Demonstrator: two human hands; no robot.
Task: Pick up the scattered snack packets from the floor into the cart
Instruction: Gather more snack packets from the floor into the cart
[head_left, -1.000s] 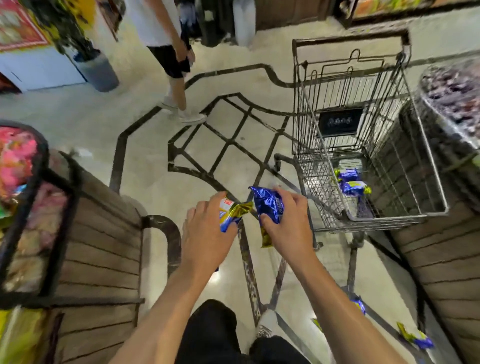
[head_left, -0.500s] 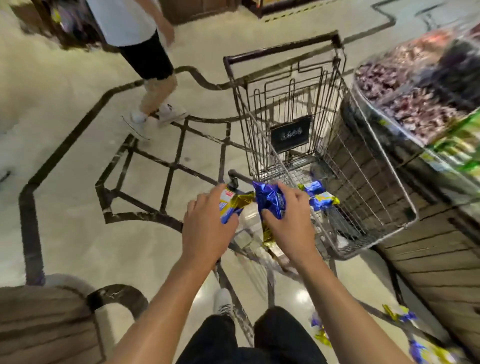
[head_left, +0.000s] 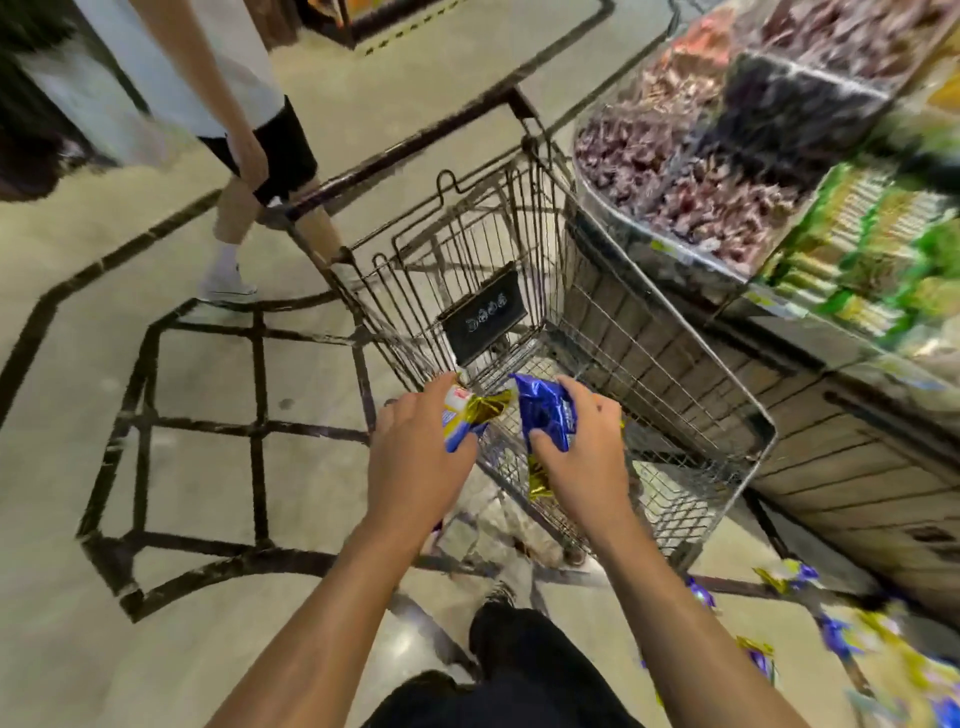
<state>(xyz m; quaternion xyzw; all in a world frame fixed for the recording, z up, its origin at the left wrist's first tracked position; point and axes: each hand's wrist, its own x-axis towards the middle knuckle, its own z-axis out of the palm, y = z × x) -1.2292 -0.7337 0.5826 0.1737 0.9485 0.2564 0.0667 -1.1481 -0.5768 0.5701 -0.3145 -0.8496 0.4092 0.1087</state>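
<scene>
Now both forearms reach forward side by side, and each hand curls its fingers around one crinkled foil snack packet: the left hand (head_left: 415, 467) grips a blue and gold packet (head_left: 465, 415) with a twisted gold end, and the right hand (head_left: 587, 457) holds a shiny blue packet (head_left: 545, 415) whose gold end hangs below the palm. Both packets are just above the near rim of the wire cart (head_left: 649, 364), a metal grid basket. More packets (head_left: 779, 571) lie blurred on the smooth floor (head_left: 208, 493), low right, well apart from the hands.
</scene>
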